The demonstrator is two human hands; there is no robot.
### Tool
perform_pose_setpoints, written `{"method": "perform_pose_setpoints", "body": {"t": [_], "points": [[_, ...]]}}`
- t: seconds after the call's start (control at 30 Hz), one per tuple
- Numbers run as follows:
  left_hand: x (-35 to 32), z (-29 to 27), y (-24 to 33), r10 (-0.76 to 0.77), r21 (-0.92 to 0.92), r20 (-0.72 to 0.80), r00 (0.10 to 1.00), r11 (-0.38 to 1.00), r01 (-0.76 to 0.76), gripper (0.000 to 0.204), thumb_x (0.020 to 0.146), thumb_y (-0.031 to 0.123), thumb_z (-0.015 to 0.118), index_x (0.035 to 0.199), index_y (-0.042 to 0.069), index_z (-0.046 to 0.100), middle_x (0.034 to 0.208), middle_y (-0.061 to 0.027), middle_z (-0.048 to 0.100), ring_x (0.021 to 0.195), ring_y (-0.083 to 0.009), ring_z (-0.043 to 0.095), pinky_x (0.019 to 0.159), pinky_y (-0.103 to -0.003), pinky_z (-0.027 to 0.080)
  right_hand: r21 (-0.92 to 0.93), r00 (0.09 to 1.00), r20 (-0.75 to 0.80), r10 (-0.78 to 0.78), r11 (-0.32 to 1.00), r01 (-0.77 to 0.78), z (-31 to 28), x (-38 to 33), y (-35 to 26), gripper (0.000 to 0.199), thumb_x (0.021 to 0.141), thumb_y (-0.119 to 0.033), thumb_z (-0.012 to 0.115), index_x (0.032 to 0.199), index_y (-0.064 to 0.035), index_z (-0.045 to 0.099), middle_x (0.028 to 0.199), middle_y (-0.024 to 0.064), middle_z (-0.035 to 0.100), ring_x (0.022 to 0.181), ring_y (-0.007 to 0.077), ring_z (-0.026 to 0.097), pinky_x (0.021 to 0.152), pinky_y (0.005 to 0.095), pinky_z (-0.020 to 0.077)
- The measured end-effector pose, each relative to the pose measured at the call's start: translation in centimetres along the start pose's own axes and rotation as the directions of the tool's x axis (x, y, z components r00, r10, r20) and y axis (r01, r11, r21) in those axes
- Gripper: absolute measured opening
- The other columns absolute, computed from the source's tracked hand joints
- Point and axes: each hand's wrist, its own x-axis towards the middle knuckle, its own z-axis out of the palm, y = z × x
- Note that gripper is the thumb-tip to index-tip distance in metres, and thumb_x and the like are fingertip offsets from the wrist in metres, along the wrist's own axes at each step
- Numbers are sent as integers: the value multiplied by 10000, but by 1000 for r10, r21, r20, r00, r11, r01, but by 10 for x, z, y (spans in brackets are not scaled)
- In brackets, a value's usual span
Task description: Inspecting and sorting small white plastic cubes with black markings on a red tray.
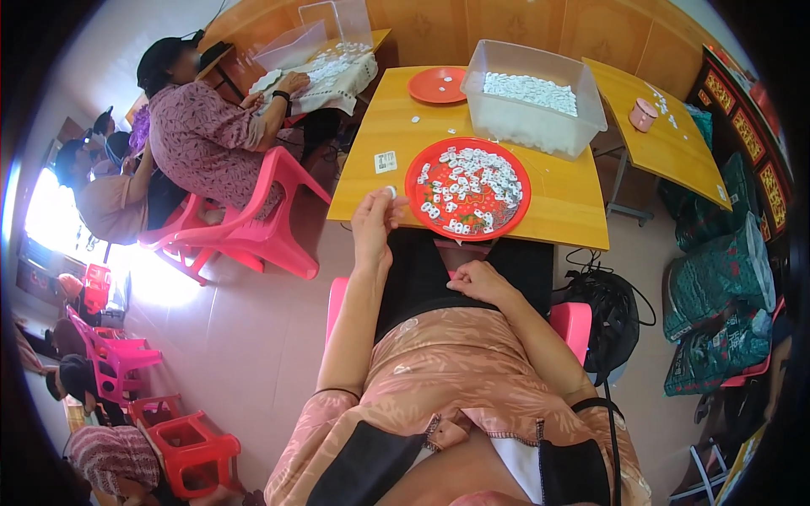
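My left hand point(374, 221) is raised at the near left corner of the yellow table point(557, 202) and pinches a small white piece point(391, 192) between fingertips. My right hand point(479, 281) rests closed on my lap, below the table edge, with nothing visible in it. A red plate point(422, 173) with several small white pieces lies just right of my left hand. Behind it stands a clear plastic tub point(540, 126) filled with white pieces.
A second red plate point(436, 85) and a small white card point(386, 162) lie on the table. A pink cup point(644, 114) sits on the right table. Other people sit on pink chairs point(261, 228) at left. A black bag point(609, 316) and green sacks point(717, 287) stand at right.
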Motion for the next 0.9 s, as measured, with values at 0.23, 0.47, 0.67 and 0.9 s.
{"method": "perform_pose_setpoints", "body": {"t": [0.23, 0.47, 0.67, 0.9], "points": [[146, 59, -25, -115, 283, 167, 979, 957, 64, 153, 1023, 236, 632, 1067, 92, 659, 955, -65, 779, 654, -69, 617, 564, -219, 451, -106, 999, -45, -19, 994, 15, -8, -13, 3, 283, 860, -315, 822, 903, -39, 775, 887, 202, 762, 878, 365, 750, 816, 468, 584], [312, 128, -33, -119, 289, 176, 977, 955, 64, 150, 1041, 146, 578, 1100, 40, 668, 979, -121, 780, 689, -132, 689, 591, -251, 546, -342, 998, 36, -44, 938, 54, 2, -8, 7, 305, 886, -326, 793, 972, -35, 760, 963, 259, 744, 946, 448, 729, 847, 538, 588], [345, 146, -77, -68, 221, 87, 994, 974, 47, 228, 1084, 142, 507, 1217, 36, 660, 1032, -112, 780, 746, -146, 713, 628, -262, 561, -390, 995, -44, -87, 919, 63, -12, -6, 22, 340, 902, -309, 783, 955, 22, 722, 920, 282, 723, 939, 479, 711, 829, 548, 570], [313, 56, -87, -14, 543, 80, 997, 839, -32, 214, 1034, 129, 609, 1181, 28, 727, 944, -66, 781, 716, -102, 676, 622, -242, 509, -367, 999, 11, -44, 929, 45, -10, -7, 20, 332, 917, -296, 777, 966, 29, 730, 954, 293, 724, 968, 492, 705, 849, 553, 566]]}}
